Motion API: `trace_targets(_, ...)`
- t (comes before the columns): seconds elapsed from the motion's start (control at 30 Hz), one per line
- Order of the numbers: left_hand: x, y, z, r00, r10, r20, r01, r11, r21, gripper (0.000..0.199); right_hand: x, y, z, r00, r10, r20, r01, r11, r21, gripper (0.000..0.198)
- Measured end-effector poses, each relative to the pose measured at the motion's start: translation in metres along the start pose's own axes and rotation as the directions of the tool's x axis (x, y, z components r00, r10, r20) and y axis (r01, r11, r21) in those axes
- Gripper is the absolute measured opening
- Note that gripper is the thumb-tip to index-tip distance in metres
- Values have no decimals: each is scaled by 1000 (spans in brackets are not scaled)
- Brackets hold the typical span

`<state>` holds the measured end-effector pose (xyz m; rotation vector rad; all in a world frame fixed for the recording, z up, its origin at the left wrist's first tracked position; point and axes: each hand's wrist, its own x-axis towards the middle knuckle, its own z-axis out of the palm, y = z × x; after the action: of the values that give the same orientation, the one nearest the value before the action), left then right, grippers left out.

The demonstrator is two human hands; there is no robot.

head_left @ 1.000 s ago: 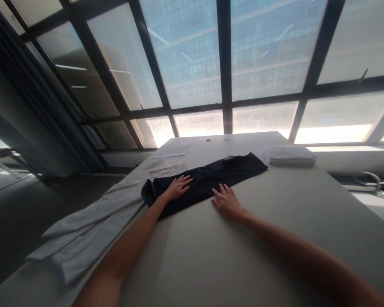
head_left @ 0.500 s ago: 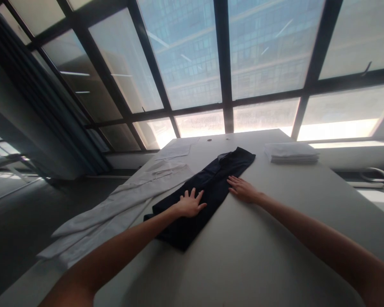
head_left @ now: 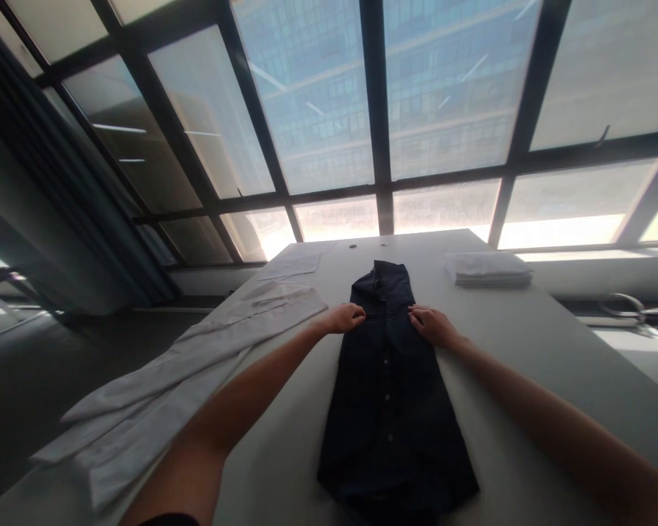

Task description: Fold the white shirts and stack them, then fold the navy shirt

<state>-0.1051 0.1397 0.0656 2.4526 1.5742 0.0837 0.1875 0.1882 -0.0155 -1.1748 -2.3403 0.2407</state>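
A dark navy button-up shirt (head_left: 389,387) lies lengthwise before me, its sides folded into a narrow strip. A column of small buttons faces up along its middle, and the collar end (head_left: 392,274) points to the far side. My left hand (head_left: 346,318) has its fingers curled on the left edge of the cloth, below the collar. Opposite it, my right hand (head_left: 433,326) pinches the right edge at about the same height. The fingertips of both hands are partly hidden against the dark cloth.
The shirt rests on a white table (head_left: 285,431). White garments (head_left: 197,365) are spread along its left side, with more flat white cloth (head_left: 290,264) behind them. A folded white stack (head_left: 488,269) sits at the right. Tall windows (head_left: 307,109) stand beyond the far edge.
The shirt has turned from a slant to nearly straight, with its buttons now showing on top. My hands went from lying flat on it to gripping its two edges near the collar.
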Motion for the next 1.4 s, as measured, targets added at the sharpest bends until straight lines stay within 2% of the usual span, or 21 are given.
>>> trace_targets(0.07,31,-19,-2,997,-17,-71,22,998,60,27,-4,-3,0,1000,-5,-10,5,1000,7,33)
trace_targets(0.2,89,-49,-6,992,-68,-107,77,994,77,27,-6,-4,1,1000,9,-21,-9,1000,13,30)
trace_targets(0.27,113,-61,-8,976,-142,-165,157,984,81,37,-6,-3,2,1000,16,-22,-16,1000,19,30)
trace_targets(0.37,138,-75,-5,920,-287,-266,313,948,60,58,-5,-1,3,1000,19,-20,-18,999,38,30)
trace_targets(0.5,151,-74,16,857,-382,-347,416,909,26,63,-4,0,4,999,22,-24,-21,998,51,29)
trace_targets(0.57,151,-68,31,860,-378,-343,409,912,19,60,-4,-2,4,999,28,-21,-27,999,45,29)
trace_targets(0.7,149,-60,49,896,-377,-234,387,922,-4,56,-4,-10,1,999,36,-3,-36,999,5,32)
trace_targets(0.8,151,-58,51,900,-392,-188,393,919,-33,56,-6,-24,-1,999,42,7,-41,998,-39,34)
trace_targets(0.93,162,-53,43,881,-420,-217,411,908,-84,53,-12,-51,4,1000,-15,3,15,999,-33,36)
trace_targets(1.03,174,-49,38,819,-496,-290,473,868,-149,48,-20,-68,10,994,-88,65,90,996,-18,41)
trace_targets(1.13,182,-50,37,712,-602,-362,548,798,-250,42,-25,-76,10,990,-103,93,107,994,-38,41)
trace_targets(1.23,184,-60,35,597,-687,-415,577,727,-373,37,-25,-80,3,990,-108,94,115,991,-74,29)
trace_targets(1.27,185,-66,34,571,-704,-422,570,710,-413,38,-24,-81,1,989,-114,99,123,988,-91,24)
trace_targets(1.33,185,-76,28,561,-715,-418,532,698,-480,42,-22,-82,-3,987,-116,108,129,983,-127,19)
trace_targets(1.4,186,-85,19,602,-692,-399,465,710,-529,46,-21,-83,-4,988,-108,109,124,981,-151,16)
